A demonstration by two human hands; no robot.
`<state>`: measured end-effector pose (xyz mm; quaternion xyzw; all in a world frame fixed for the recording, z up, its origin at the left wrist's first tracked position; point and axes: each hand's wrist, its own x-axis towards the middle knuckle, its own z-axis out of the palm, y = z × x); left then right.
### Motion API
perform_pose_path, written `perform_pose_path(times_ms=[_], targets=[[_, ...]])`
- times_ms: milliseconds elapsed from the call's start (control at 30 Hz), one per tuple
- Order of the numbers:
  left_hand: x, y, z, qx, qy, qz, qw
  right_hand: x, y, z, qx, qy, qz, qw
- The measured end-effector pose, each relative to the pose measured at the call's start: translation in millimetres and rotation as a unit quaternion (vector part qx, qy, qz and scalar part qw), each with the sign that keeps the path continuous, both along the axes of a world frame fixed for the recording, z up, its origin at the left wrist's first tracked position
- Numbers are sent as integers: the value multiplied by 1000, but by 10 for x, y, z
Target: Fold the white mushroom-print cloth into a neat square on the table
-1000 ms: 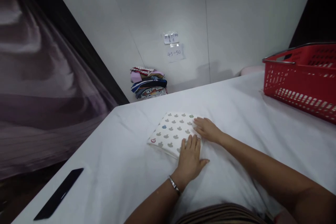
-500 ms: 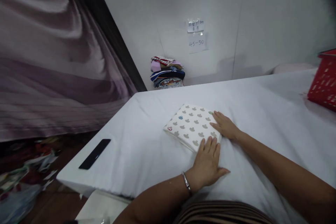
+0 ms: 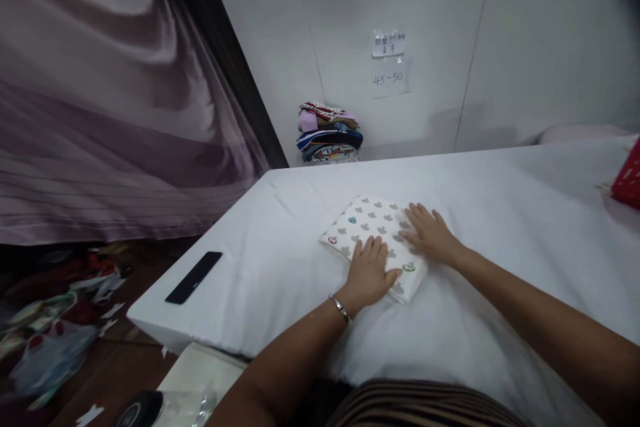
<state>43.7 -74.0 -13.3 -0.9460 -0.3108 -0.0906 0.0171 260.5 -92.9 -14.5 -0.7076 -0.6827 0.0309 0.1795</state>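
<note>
A folded white cloth (image 3: 370,220) with grey printed shapes and a few coloured motifs lies flat on the white-covered table (image 3: 280,280). My left hand (image 3: 369,273) rests palm down along its near edge, fingers stretched over the print. On the far right edge, my right hand (image 3: 429,235) lies flat with its fingers spread. Neither hand grips the fabric. A green motif shows between the hands, near the cloth's closest corner. Part of the right edge is hidden under my right hand.
A dark phone-like slab (image 3: 194,277) lies at the table's left. Folded clothes (image 3: 330,133) are stacked beyond the far edge, against the wall. A red basket (image 3: 629,177) stands at far right. A lidded clear container (image 3: 170,408) is at lower left, beside a curtain-side floor littered with bags (image 3: 53,353).
My left hand has slid left along the cloth's near edge. The cloth now extends further toward me at the right, and its green motif shows near that corner. The view has shifted slightly left.
</note>
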Motion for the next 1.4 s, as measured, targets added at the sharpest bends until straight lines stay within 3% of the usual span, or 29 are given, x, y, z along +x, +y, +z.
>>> perform_pose_path(times_ms=[100, 267, 333, 400, 500, 633, 733, 833, 967, 1133, 1233, 1400], targets=[[-16, -42, -6, 0, -8, -2, 1000, -280, -115, -26, 7, 8, 76, 997], [-79, 129, 187, -64, -1, -23, 998, -432, -269, -171, 1, -7, 94, 996], [-121, 310, 275, -77, -5, 6, 997, -412, -274, -171, 2, -10, 96, 995], [-171, 511, 308, -52, -17, 88, 995, -399, -271, -146, -4, -11, 96, 995], [-241, 734, 229, -35, 1, 171, 985, -409, -283, -100, -18, -3, 95, 995], [-269, 798, 75, -10, 6, 182, 983, -408, -264, -1, -55, 38, 101, 993], [-249, 779, 40, 2, 1, 183, 983, -335, -146, 115, -67, 95, 80, 990], [-235, 777, 28, 12, -3, 190, 982, -209, 26, 159, -13, 84, 31, 996], [-251, 794, 20, 1, -11, 189, 982, -64, 172, -11, -15, 5, -26, 1000], [-245, 885, 143, -46, 3, 189, 981, -11, 158, -187, -20, -30, -30, 999], [-210, 958, 192, -37, -2, 199, 979, -15, 157, -105, -49, -22, -25, 998], [-150, 987, 103, -42, 7, 201, 979, -169, 384, 229, -82, 12, -28, 996]])
